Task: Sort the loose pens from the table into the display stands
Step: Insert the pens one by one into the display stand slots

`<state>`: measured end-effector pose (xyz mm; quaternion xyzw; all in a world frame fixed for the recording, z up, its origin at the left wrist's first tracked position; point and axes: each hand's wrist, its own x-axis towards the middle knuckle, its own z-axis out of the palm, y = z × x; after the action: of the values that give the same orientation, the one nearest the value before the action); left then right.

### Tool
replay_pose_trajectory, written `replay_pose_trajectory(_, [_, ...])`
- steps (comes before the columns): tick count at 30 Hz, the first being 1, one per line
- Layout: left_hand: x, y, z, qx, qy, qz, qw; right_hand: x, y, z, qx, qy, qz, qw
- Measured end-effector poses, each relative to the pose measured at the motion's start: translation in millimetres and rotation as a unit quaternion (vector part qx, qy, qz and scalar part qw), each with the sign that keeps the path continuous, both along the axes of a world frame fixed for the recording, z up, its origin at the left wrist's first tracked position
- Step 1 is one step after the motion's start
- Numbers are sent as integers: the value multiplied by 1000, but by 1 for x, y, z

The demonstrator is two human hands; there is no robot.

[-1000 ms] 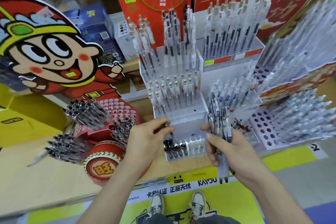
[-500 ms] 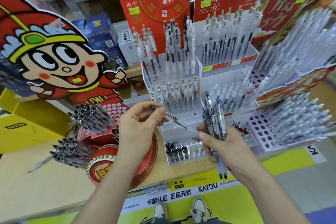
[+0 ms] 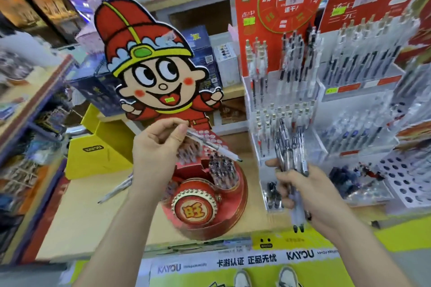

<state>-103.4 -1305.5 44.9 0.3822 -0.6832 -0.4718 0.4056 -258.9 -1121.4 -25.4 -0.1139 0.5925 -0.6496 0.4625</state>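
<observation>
Viewing from the head camera. Left hand pinches one clear pen between thumb and fingers. The pen's long axis slants from the hand down to the right, tip leading, just above the round red stand, which this hand is nearer. Judged next: tilt the tip down into a free hole.

Right hand clamps a bundle of pens upright, before the clear tiered stand.

A loose pen lies toward the tabletop's left edge.

Legible: "KAYOU" on the front strip and the yellow box; "旺" on the drum.
</observation>
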Motion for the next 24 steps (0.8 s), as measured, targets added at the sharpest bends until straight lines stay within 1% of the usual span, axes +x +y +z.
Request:
replay_pose_trajectory(5, [16, -25, 8, 1, 6, 17, 1000, 22, -24, 10, -17, 14, 28, 999])
replay_pose_trajectory(10, [18, -45, 14, -4, 3, -12, 1000, 35, -35, 19, -37, -24, 4, 999])
replay_pose_trajectory(14, [16, -55, 17, 53, 42, -48, 997, 40, -45, 27, -40, -57, 21, 997])
replay_pose_trajectory(19, [15, -61, 20, 113, 75, -94, 986, 49, -55, 33, -99, -117, 49, 987])
replay_pose_trajectory(21, [16, -65, 21, 115, 78, -98, 985, 51, -58, 33, -113, -128, 49, 984])
replay_pose_trajectory(24, [17, -77, 19, 83, 57, -76, 992, 51, -63, 32, -109, -132, 24, 985])
